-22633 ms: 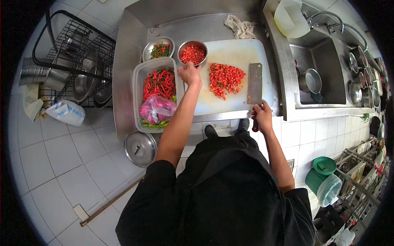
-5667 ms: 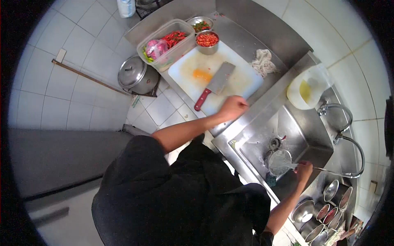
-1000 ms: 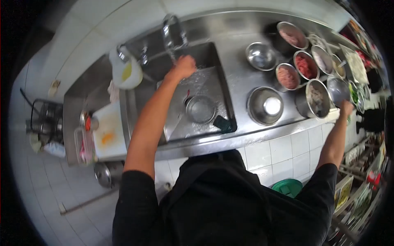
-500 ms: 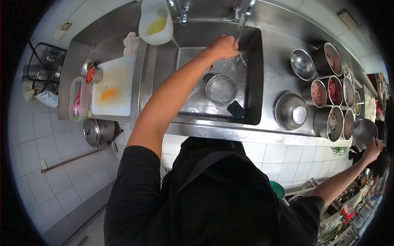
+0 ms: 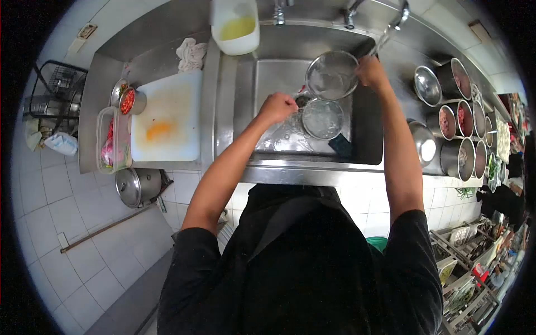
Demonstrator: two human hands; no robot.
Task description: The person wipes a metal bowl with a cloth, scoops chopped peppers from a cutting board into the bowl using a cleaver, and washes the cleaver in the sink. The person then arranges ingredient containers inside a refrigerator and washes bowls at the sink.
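In the head view my right hand (image 5: 371, 73) grips the rim of a round mesh strainer (image 5: 331, 76), held over the sink (image 5: 267, 75) beneath the running tap (image 5: 401, 22). My left hand (image 5: 278, 108) hovers low in the basin with its fingers curled together; whatever they hold, if anything, is hidden. Just right of those fingers stands a round metal pot of water (image 5: 323, 119). Behind it a smaller dark round container (image 5: 302, 100) is partly covered. A dark green scouring pad (image 5: 340, 146) lies on the basin floor near the front.
On the left are a stained white cutting board (image 5: 166, 117), a cup of chopped red chilli (image 5: 133, 101) and a clear tub (image 5: 114, 139). A white container of yellowish liquid (image 5: 237, 29) stands behind. Metal pots of meat (image 5: 446, 123) and an upturned bowl (image 5: 422, 144) occupy the right counter.
My right hand has brought the strainer from the far right counter to the sink. My left hand has left the tap and dropped toward the pot. The view has shifted slightly.
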